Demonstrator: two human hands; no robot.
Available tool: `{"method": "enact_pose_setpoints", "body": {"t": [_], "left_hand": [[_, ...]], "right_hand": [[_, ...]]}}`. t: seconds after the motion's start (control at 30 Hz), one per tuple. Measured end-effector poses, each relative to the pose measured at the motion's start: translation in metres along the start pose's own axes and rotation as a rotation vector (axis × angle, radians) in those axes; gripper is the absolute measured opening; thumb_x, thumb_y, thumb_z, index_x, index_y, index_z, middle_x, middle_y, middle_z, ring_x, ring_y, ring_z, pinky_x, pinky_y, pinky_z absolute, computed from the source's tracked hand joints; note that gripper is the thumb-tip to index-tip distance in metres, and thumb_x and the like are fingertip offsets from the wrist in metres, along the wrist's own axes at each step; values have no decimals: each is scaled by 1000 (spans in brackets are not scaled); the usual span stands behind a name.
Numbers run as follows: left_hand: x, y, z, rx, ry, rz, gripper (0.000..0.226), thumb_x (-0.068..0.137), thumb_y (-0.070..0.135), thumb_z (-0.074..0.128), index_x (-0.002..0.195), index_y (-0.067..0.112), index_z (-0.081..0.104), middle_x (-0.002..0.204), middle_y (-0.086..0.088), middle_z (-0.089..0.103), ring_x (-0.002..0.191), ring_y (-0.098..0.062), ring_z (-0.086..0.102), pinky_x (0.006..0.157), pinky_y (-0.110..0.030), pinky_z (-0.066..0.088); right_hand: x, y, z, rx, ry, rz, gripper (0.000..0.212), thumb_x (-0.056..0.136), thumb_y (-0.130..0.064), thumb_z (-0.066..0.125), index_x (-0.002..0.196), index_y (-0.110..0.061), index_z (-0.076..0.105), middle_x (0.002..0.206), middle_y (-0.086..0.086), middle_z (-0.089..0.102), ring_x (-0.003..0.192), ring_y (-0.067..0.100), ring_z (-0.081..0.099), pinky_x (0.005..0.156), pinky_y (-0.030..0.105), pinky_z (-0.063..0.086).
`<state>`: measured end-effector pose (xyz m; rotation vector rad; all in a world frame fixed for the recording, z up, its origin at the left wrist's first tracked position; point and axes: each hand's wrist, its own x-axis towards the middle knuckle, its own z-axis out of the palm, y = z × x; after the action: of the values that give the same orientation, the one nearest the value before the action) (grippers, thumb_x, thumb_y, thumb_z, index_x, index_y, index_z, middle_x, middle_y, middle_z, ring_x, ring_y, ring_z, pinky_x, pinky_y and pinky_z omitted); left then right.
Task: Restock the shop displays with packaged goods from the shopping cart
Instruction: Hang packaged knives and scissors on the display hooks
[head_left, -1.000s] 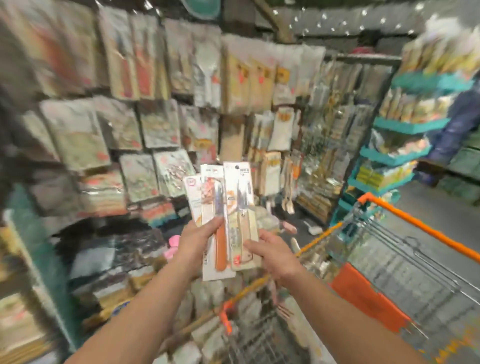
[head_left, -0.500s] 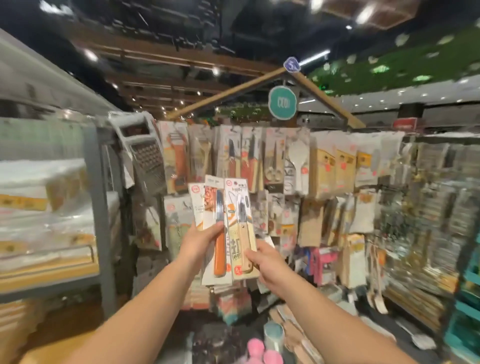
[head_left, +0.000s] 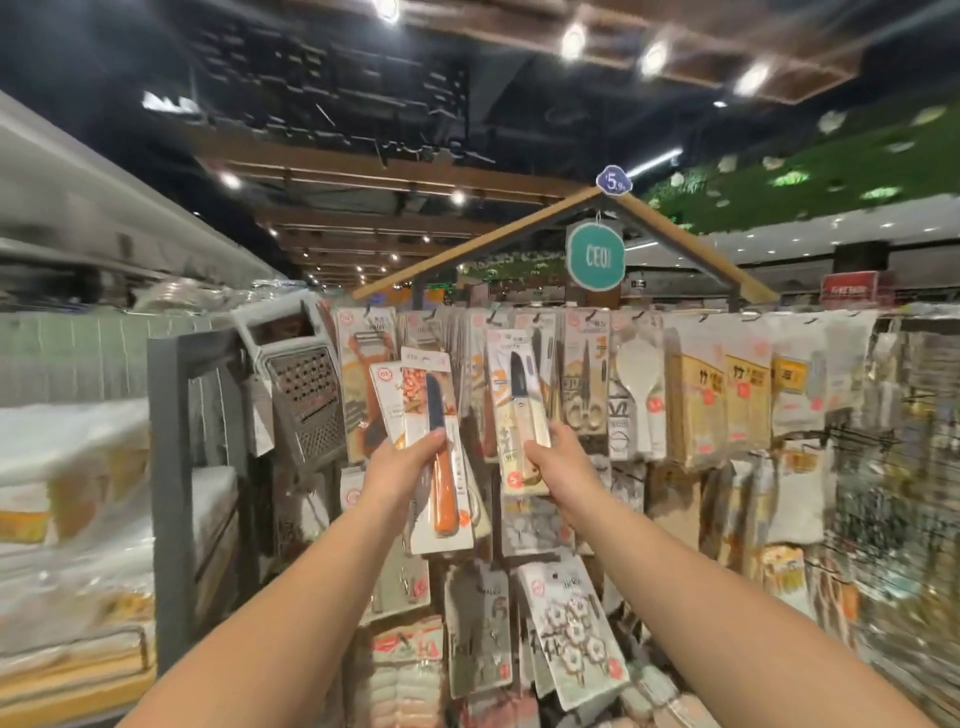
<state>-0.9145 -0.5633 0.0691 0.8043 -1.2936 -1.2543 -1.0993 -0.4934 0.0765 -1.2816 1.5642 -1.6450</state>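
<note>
My left hand (head_left: 402, 470) grips two carded packs (head_left: 434, 415), the front one holding a knife with a dark blade and an orange handle. My right hand (head_left: 558, 462) holds a separate carded knife pack (head_left: 519, 410) with a pale wooden handle, raised against the top row of the hanging display (head_left: 587, 384). Both packs are lifted in front of the pegs where similar knife and peeler cards hang. The shopping cart is out of view.
A metal box grater (head_left: 304, 395) hangs at the display's left end beside a grey shelf post (head_left: 169, 467). Wrapped goods fill shelves on the left (head_left: 67, 493). Spoon, scissor and brown-card packs hang to the right (head_left: 696, 405). A teal round sign (head_left: 595, 255) hangs overhead.
The view swung up from the cart to the hanging display. My right hand pulled one knife pack away from the bunch in my left hand and lifted it toward the top row.
</note>
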Motion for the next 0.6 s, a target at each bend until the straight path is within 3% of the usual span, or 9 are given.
{"method": "enact_pose_setpoints", "body": {"t": [0.1, 0.27, 0.4, 0.5, 0.53, 0.6], "left_hand": [[22, 12, 6, 7, 22, 31, 29, 89, 19, 72, 117, 12, 68, 108, -4, 74, 96, -18, 70, 76, -27, 50], [43, 24, 13, 29, 84, 70, 32, 89, 19, 72, 120, 12, 66, 108, -6, 74, 98, -23, 70, 94, -40, 53], [46, 25, 17, 39, 105, 70, 35, 89, 21, 71, 122, 10, 65, 110, -5, 73, 98, -22, 69, 93, -39, 51], [47, 22, 19, 40, 124, 66, 39, 89, 22, 71, 125, 9, 62, 115, -7, 71, 101, -22, 67, 87, -34, 47], [46, 21, 19, 45, 127, 66, 39, 89, 23, 71, 125, 9, 62, 116, -7, 70, 102, -22, 66, 87, -33, 46], [46, 20, 19, 63, 133, 73, 39, 90, 24, 71, 125, 11, 62, 116, -5, 70, 103, -21, 65, 90, -34, 45]], "right_hand": [[31, -16, 0, 14, -5, -65, 54, 99, -10, 50, 149, -23, 34, 140, -2, 53, 114, 18, 59, 84, 30, 53], [64, -21, -1, -29, -47, -116, 59, 97, -17, 51, 150, -35, 32, 148, -5, 47, 105, 13, 64, 86, 40, 58], [64, -19, -4, -82, -24, -104, 60, 101, -12, 47, 155, -26, 25, 158, -4, 32, 81, -2, 51, 76, 22, 53], [60, -20, -8, -78, -28, -96, 61, 102, -12, 46, 156, -25, 22, 161, -4, 25, 101, 5, 53, 93, 32, 50], [60, -21, -8, -77, -26, -96, 61, 102, -12, 46, 156, -25, 22, 161, -4, 25, 105, 6, 54, 93, 30, 51], [64, -24, -6, -82, -28, -111, 61, 102, -11, 46, 156, -25, 22, 161, -4, 26, 97, 5, 53, 70, 15, 52]]}}
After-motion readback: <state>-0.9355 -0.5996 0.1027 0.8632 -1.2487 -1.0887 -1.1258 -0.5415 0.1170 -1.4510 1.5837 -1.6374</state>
